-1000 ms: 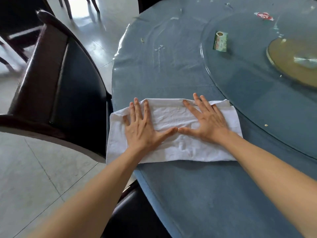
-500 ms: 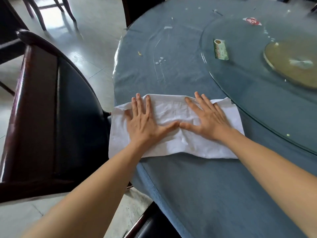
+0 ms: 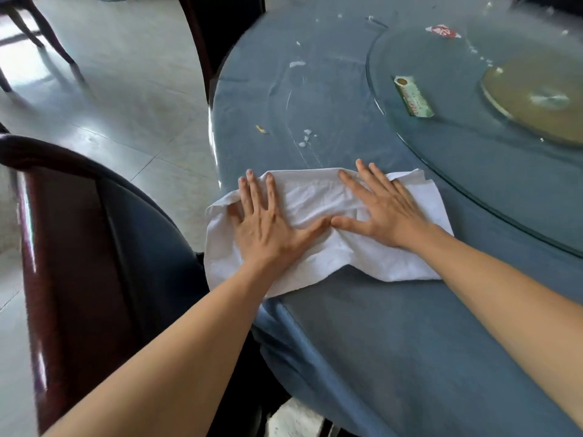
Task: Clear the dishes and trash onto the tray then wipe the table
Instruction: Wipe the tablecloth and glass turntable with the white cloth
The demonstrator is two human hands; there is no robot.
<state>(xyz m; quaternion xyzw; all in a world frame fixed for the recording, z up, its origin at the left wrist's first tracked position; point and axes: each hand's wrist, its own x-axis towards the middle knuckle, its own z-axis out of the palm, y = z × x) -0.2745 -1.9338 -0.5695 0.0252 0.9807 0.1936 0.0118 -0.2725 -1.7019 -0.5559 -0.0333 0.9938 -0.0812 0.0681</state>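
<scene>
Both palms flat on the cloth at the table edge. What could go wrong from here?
1. The white cloth overhangs the table rim under the left hand; it may slide off.
2. Crumbs ahead could get pushed onto the floor.
3. The green packet and red wrapper on the glass turntable look uncleared; wiping may miss them.

Under my palms the white cloth [image 3: 318,212] is soft, matt and creased. The table [image 3: 362,342] wears a matt blue woven cover. The turntable [image 3: 457,146] is smooth glossy glass, the chair frame [image 3: 34,247] lacquered dark wood (its padding looks faintly sheened).
</scene>
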